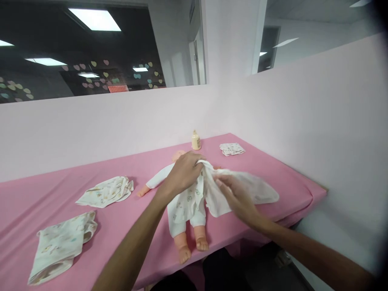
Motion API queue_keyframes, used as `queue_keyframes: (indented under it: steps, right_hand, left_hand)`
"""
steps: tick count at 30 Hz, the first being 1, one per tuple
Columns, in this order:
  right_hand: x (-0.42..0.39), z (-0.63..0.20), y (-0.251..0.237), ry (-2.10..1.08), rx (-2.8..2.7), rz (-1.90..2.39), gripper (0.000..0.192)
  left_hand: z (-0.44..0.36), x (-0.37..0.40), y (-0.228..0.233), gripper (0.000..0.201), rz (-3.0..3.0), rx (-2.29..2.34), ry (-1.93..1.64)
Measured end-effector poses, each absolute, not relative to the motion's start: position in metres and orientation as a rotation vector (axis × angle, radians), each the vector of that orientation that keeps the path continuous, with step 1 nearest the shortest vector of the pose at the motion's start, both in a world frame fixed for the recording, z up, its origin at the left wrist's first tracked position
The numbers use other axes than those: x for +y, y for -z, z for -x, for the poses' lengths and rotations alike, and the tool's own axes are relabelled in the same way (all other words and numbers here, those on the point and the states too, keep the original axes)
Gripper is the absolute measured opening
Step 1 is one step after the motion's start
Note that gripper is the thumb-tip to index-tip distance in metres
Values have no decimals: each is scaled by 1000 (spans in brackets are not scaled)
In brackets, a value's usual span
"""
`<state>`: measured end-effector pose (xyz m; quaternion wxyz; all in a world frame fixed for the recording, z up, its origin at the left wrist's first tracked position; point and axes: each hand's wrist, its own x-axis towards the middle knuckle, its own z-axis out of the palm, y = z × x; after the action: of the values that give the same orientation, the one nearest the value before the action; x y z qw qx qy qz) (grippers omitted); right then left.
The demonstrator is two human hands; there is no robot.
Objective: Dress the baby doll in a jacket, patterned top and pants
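Both forearms reach in from the bottom edge toward the middle of the pink table [266,169], which fills the lower half of the view against a pale pink partition wall [318,105].

On that table a baby doll [189,210] lies on its back, its long axis running away from the person: bare feet at the near edge, head at the far end, mostly hidden behind the left hand. One doll arm sticks out to the left.

Spread off the doll's right side is a white printed garment [251,190], its loose flap lying open toward the right edge of the table while its near side still covers the doll's chest.

Off to the left lie two more pieces of baby clothing, one crumpled near the doll's outstretched arm [106,192] and one folded flat near the front corner [60,244].

At the doll's neck the left hand [183,173] is closed, pinching the garment's collar edge. Just beside it, lower and to the right, the right hand [235,196] rests on the open flap with fingers extended, thumb apparently tucked under the cloth.

Beyond the doll's head stand a small cream bottle [196,140] and a folded cloth square [232,149], well apart from both hands.
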<state>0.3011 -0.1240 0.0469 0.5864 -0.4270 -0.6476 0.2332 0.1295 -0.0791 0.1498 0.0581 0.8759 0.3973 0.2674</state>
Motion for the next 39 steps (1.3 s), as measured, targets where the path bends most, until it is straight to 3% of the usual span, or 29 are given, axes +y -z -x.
queue_keyframes:
  steps: [10,16,27,34,39]
  right_hand:
    - [-159,-267,-47,-460,-1458,895,24]
    - [-145,-271,-45,-496,-1402,855,25]
    - [-109,-266,-56,-965,-1422,778,30]
    - [-111,-283,-57,-361,-1452,1059,24]
    - [-74,-296,-55,-35,-1486,1147,61]
  left_hand:
    - [-159,-126,-152,15,-3174,1721,-737]
    - [-153,-125,-151,14,-3105,1656,-613]
    - [-143,-125,-150,17,-2442,1209,-944]
    - [-117,-111,-145,17,-2266,1316,-1147]
    - [-96,-112,-153,18,-2434,1294,-1081]
